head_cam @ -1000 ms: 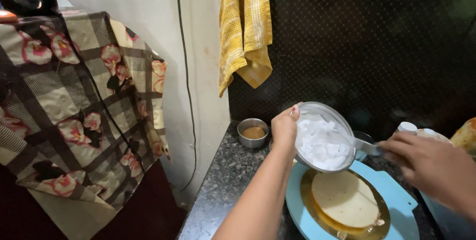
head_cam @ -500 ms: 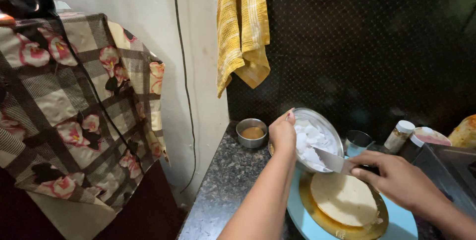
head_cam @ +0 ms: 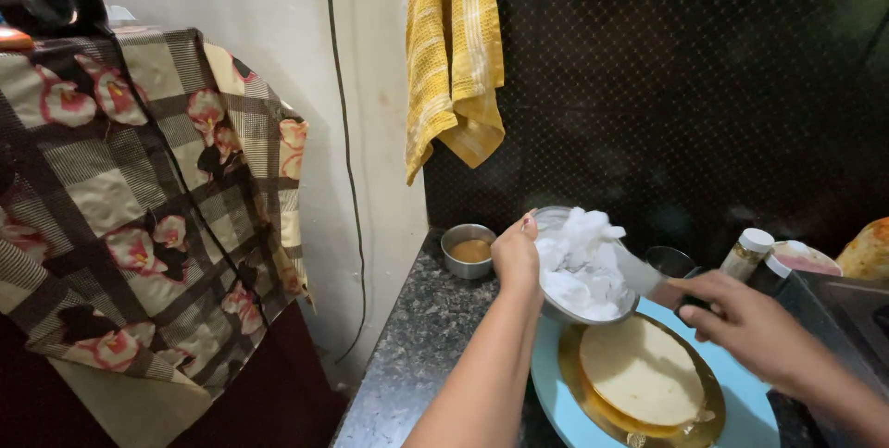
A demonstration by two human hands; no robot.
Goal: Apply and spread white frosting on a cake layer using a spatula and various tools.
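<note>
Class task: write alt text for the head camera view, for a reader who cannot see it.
A left hand tilts a metal bowl of white cream over a round cake layer on a blue turntable, while the right hand scrapes with a spatula. A yellow towel hangs behind.

Yellow waffle-weave cloth towel (head_cam: pixel 454 59): hangs at the corner where the white wall meets the dark patterned backsplash (head_cam: pixel 694 87).
Thin black cord (head_cam: pixel 344 133): runs down the white wall (head_cam: pixel 269 31).
Checked fabric with red flower print (head_cam: pixel 139 207): draped over something at the left, beside the wall.
Speckled dark stone countertop (head_cam: pixel 417 346): runs along the backsplash.
Small round steel cup holding brown liquid (head_cam: pixel 468 250): stands on the countertop, near the wall corner.
Small glass jar with white cap (head_cam: pixel 745 255): upright at the right, just beside a second small container with a white lid (head_cam: pixel 770 272).
Shallow dish with pinkish contents (head_cam: pixel 806 257): behind the jars.
</note>
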